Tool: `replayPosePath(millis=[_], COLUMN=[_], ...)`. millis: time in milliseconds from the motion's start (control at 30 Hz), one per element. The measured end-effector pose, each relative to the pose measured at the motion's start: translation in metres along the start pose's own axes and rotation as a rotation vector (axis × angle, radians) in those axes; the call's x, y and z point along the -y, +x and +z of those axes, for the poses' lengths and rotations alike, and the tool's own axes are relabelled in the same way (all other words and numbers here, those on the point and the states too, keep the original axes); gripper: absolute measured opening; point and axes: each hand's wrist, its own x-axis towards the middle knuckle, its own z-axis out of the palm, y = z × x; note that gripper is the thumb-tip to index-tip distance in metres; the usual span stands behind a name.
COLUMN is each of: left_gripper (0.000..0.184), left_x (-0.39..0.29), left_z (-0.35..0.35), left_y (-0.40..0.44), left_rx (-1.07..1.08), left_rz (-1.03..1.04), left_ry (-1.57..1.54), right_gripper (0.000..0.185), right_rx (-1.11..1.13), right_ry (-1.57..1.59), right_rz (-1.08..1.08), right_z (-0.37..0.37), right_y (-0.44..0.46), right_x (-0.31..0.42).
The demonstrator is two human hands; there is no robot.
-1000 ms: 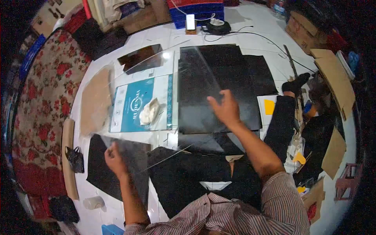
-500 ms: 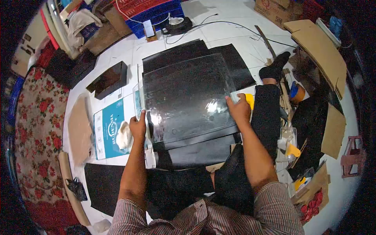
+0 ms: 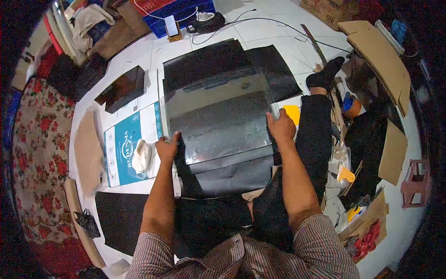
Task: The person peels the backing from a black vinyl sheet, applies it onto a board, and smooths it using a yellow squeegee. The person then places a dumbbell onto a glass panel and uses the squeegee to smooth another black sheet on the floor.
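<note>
A clear, glossy rectangular sheet (image 3: 218, 121), glass or plastic, is held level between my two hands. My left hand (image 3: 167, 146) grips its left edge, thumb on top. At the right edge, my right hand (image 3: 281, 128) grips it the same way. Through the sheet I see black sheet material (image 3: 204, 63) lying on the floor beneath; the gap between them is hard to judge. Another black piece (image 3: 274, 69) sticks out at the back right. Just beyond my right hand lies a yellow flat piece (image 3: 291, 113). A white crumpled cloth (image 3: 142, 158) rests left of my left hand.
A blue-and-white printed carton (image 3: 121, 151) lies at left, with a dark open box (image 3: 123, 88) behind it. My outstretched leg (image 3: 313, 139) borders the right side. Beyond it are cardboard sheets (image 3: 376, 60) and a tape roll (image 3: 351, 109). A cable (image 3: 278, 22) crosses the back.
The clear sheet has shifted slightly in my hands, and its reflections now show a broad pale band. The whole view has moved a little. Both hands keep their grip.
</note>
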Motion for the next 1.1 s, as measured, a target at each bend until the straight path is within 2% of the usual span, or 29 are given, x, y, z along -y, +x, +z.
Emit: replayPosePath(millis=[100,133,167,200,267,300,333,400,467,533,567,600,667,700,800,900,1000,1067,1100], left_gripper=[0.085,0.085,0.084,0.084,0.084,0.083,0.083,0.081,0.079,0.075,0.067,0.067,0.058,0.052,0.052,0.050,0.048,0.048,0.046], left_x=[-0.005,-0.004,-0.002,-0.008,-0.005,-0.002,0.002,0.012,0.026,0.034,0.035,0.036,0.040,0.046,0.042,0.040,0.066,0.068,0.078], left_z=[-0.012,-0.017,-0.020,-0.028,-0.036,-0.042,-0.047,-0.061,-0.079,-0.099,-0.110,-0.119,-0.127,-0.129,-0.138,-0.140,-0.144,-0.158,-0.167], left_y=[-0.020,-0.027,-0.038,-0.054,-0.078,-0.091,-0.104,-0.125,-0.145,-0.166,-0.179,-0.191,-0.211,-0.218,-0.239,-0.255,-0.268,-0.286,-0.295], left_rx=[-0.057,-0.066,-0.058,-0.050,0.121,0.127,0.136,0.129,0.124,0.188,0.185,0.188,0.146,0.083,0.060,-0.015,-0.095,-0.095,-0.106], left_rz=[0.217,0.220,0.339,0.460,0.386,0.394,0.399,0.424,0.446,0.416,0.420,0.422,0.305,0.373,0.464,0.487,0.519,0.411,0.424], left_ry=[0.193,0.192,0.160,0.128,-0.002,0.019,0.040,0.027,0.023,0.177,0.180,0.188,0.108,0.136,0.314,0.272,0.238,0.064,0.026], right_gripper=[0.057,0.055,0.059,0.059,0.057,0.067,0.067,0.074,0.075,0.073,0.073,0.073,0.072,0.073,0.076,0.082,0.087,0.089,0.090], right_rx=[-0.054,-0.098,-0.013,-0.020,-0.184,-0.122,-0.127,0.138,0.132,0.119,0.119,0.157,0.201,0.225,0.307,0.348,0.334,0.320,0.335], right_ry=[-0.159,-0.232,-0.153,-0.147,-0.054,-0.012,-0.009,-0.128,-0.171,-0.193,-0.184,-0.194,-0.208,-0.223,-0.241,-0.284,-0.354,-0.332,-0.311], right_rz=[-0.111,-0.160,-0.138,-0.141,-0.382,-0.453,-0.457,-0.547,-0.565,-0.549,-0.547,-0.549,-0.540,-0.539,-0.523,-0.571,-0.660,-0.710,-0.648], right_z=[-0.023,-0.031,-0.035,-0.035,-0.023,-0.008,-0.009,-0.005,0.025,0.027,0.026,0.025,0.021,0.017,0.009,0.007,0.008,0.008,0.001], right_y=[-0.011,-0.014,-0.013,-0.017,-0.029,-0.030,-0.038,-0.055,-0.057,-0.061,-0.062,-0.063,-0.067,-0.072,-0.079,-0.086,-0.086,-0.084,-0.083], right_x=[0.008,0.011,0.015,0.016,0.013,0.007,0.008,0.014,0.007,0.008,0.009,0.010,0.006,0.007,0.009,0.007,-0.001,-0.004,-0.002])
